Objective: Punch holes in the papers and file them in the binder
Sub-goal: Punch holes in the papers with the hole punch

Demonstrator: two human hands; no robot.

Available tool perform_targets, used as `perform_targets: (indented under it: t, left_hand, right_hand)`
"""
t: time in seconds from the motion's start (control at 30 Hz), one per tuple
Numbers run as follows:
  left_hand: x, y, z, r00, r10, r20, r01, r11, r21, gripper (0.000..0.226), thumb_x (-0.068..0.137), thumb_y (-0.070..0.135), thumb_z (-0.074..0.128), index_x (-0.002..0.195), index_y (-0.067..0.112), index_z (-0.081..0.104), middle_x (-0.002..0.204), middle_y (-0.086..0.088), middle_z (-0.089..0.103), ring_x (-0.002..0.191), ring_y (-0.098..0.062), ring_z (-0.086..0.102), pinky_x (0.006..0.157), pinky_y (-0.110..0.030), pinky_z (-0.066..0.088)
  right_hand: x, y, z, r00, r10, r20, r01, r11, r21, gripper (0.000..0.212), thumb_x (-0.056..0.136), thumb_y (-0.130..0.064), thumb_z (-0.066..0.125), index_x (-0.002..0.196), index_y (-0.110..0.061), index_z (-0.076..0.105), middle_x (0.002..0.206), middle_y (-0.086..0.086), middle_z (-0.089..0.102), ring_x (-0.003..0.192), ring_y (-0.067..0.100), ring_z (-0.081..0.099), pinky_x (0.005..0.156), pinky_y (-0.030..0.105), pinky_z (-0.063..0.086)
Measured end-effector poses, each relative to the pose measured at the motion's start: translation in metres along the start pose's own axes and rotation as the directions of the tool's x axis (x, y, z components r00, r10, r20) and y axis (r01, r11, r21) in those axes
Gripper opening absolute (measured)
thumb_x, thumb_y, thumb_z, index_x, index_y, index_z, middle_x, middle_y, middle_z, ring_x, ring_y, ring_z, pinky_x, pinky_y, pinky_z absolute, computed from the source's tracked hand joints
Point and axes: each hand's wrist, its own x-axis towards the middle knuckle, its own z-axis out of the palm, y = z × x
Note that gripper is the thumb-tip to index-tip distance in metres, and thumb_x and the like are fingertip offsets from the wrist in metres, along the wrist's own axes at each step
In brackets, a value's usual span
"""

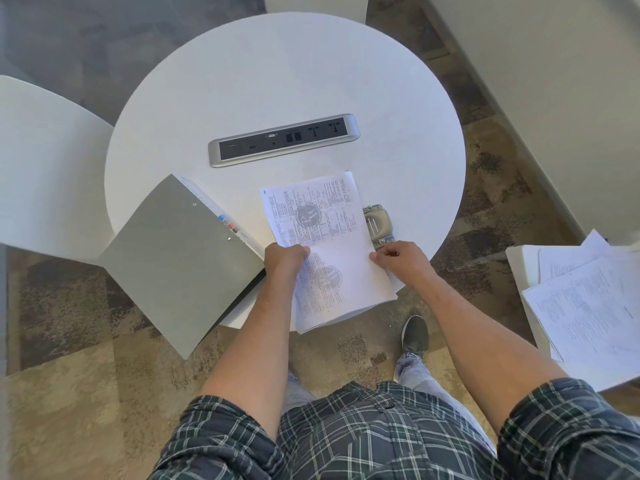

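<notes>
A printed sheet (311, 209) lies over a stack of papers (346, 292) at the near edge of the round white table (277, 81). My left hand (284, 259) grips the sheet's left edge, fingers curled over it. My right hand (400, 258) pinches the paper's right edge. A grey metal hole punch (377, 225) sits just right of the sheet, partly covered by it. A grey binder (173, 265) lies to the left, its cover hanging over the table's edge, with a labelled spine (225, 220).
A silver power and socket strip (284, 140) is set into the table's middle. White chairs stand at the left (45, 161) and far side. A second pile of papers (588, 306) rests on a white surface at the right. Patterned carpet lies below.
</notes>
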Motion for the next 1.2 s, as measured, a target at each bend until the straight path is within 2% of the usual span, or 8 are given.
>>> perform_targets:
  t: [0.17, 0.3, 0.4, 0.6, 0.77, 0.93, 1.03, 1.2]
  left_hand:
    - [-0.001, -0.002, 0.003, 1.000, 0.022, 0.016, -0.022, 1.000, 0.007, 0.037, 0.084, 0.008, 0.076, 0.119, 0.006, 0.067, 0.109, -0.007, 0.070, 0.088, -0.023, 0.064, 0.073, -0.031, 0.049]
    - [-0.003, -0.002, 0.005, 0.998, 0.028, 0.050, -0.026, 0.999, -0.035, 0.036, 0.083, 0.009, 0.078, 0.118, 0.007, 0.069, 0.107, -0.005, 0.071, 0.084, -0.020, 0.066, 0.074, -0.032, 0.052]
    - [-0.003, -0.003, 0.006, 0.997, 0.023, 0.070, -0.018, 0.998, -0.067, 0.038, 0.082, 0.008, 0.080, 0.118, 0.007, 0.070, 0.109, -0.006, 0.073, 0.089, -0.024, 0.069, 0.081, -0.035, 0.056]
    - [-0.004, 0.000, 0.010, 0.995, 0.030, 0.094, -0.022, 0.996, -0.087, 0.037, 0.079, 0.009, 0.084, 0.114, 0.008, 0.072, 0.104, -0.006, 0.075, 0.086, -0.024, 0.072, 0.078, -0.036, 0.058]
    - [-0.003, 0.003, 0.008, 0.997, 0.016, 0.074, -0.014, 0.999, -0.029, 0.026, 0.078, 0.008, 0.082, 0.100, 0.012, 0.069, 0.096, -0.004, 0.073, 0.084, -0.025, 0.071, 0.077, -0.036, 0.058]
    - [-0.006, 0.006, 0.006, 0.998, -0.017, 0.067, 0.019, 0.999, -0.037, 0.031, 0.077, 0.007, 0.081, 0.105, 0.008, 0.068, 0.095, -0.005, 0.073, 0.086, -0.027, 0.071, 0.083, -0.041, 0.059]
    - [-0.006, 0.007, 0.006, 0.996, -0.005, 0.088, 0.012, 0.997, -0.075, 0.032, 0.077, 0.006, 0.081, 0.105, 0.007, 0.066, 0.093, -0.003, 0.071, 0.081, -0.023, 0.069, 0.076, -0.035, 0.057]
    - [-0.010, 0.010, 0.009, 0.992, 0.012, 0.125, 0.006, 0.990, -0.138, 0.031, 0.079, 0.002, 0.081, 0.102, 0.008, 0.062, 0.092, -0.001, 0.066, 0.074, -0.013, 0.061, 0.078, -0.032, 0.047]
  right_hand:
    - [-0.001, -0.001, 0.003, 0.999, 0.033, -0.033, -0.032, 0.999, 0.028, 0.030, 0.094, -0.035, 0.071, 0.084, -0.007, 0.073, 0.071, -0.002, 0.060, 0.063, 0.014, 0.049, 0.058, 0.028, 0.034]
    - [-0.002, -0.003, 0.003, 0.997, 0.039, -0.073, -0.036, 0.998, 0.051, 0.032, 0.094, -0.030, 0.071, 0.067, -0.015, 0.062, 0.063, -0.005, 0.053, 0.059, 0.011, 0.044, 0.057, 0.028, 0.031]
    - [-0.002, -0.002, 0.003, 0.995, 0.032, -0.095, -0.028, 0.999, 0.037, 0.031, 0.095, -0.030, 0.069, 0.071, -0.011, 0.063, 0.067, -0.003, 0.057, 0.063, 0.013, 0.047, 0.059, 0.028, 0.033]
    - [0.000, -0.003, 0.002, 0.994, 0.045, -0.105, -0.043, 0.999, 0.018, 0.024, 0.095, -0.028, 0.067, 0.079, -0.010, 0.066, 0.074, -0.001, 0.062, 0.068, 0.014, 0.052, 0.061, 0.030, 0.038]
    - [0.002, -0.002, -0.001, 0.992, 0.059, -0.112, -0.057, 0.998, 0.021, 0.042, 0.097, -0.035, 0.064, 0.065, -0.012, 0.048, 0.064, 0.003, 0.049, 0.062, 0.018, 0.040, 0.060, 0.034, 0.028]
    - [0.004, -0.004, 0.003, 0.989, 0.062, -0.137, -0.061, 0.998, 0.008, 0.045, 0.097, -0.038, 0.062, 0.066, -0.013, 0.040, 0.063, 0.006, 0.041, 0.062, 0.019, 0.034, 0.062, 0.033, 0.023]
    - [0.004, -0.004, 0.004, 0.988, 0.044, -0.149, -0.050, 0.998, -0.037, 0.047, 0.099, -0.037, 0.060, 0.065, -0.014, 0.037, 0.062, 0.005, 0.039, 0.061, 0.019, 0.034, 0.059, 0.033, 0.022]
    - [-0.001, 0.002, 0.002, 0.985, 0.015, -0.170, -0.013, 1.000, 0.009, 0.037, 0.098, -0.030, 0.061, 0.068, -0.014, 0.048, 0.063, -0.003, 0.048, 0.062, 0.015, 0.042, 0.057, 0.030, 0.031]
